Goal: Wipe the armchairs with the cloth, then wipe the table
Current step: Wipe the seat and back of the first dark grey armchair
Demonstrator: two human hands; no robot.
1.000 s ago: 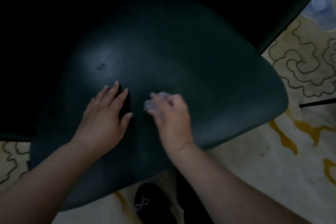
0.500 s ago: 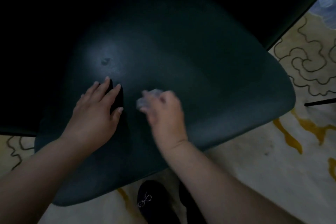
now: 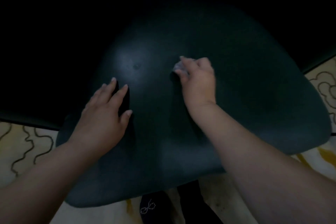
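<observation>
The armchair-wiping step was in hand: the right hand (image 3: 197, 80) clenched the cloth (image 3: 179, 66) against the armchair seat (image 3: 245, 87) near its middle, while the left hand (image 3: 105, 112) rested flat, fingers released. Next, the seat's front edge probably needed strokes.

Armchair (image 3: 227, 96) seat smooth, dull-sheened; cloth (image 3: 179, 67) pale, soft; carpet (image 3: 21, 147) matt.

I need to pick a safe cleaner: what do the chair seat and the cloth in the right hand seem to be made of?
The chair seat looks like smooth dark moulded plastic or a similar hard shell: it is seamless and shows a soft sheen near its middle, though the dim light leaves this open. The cloth looks like thin pale fabric or a wipe, crumpled under the right hand; too little shows to be sure.
</observation>
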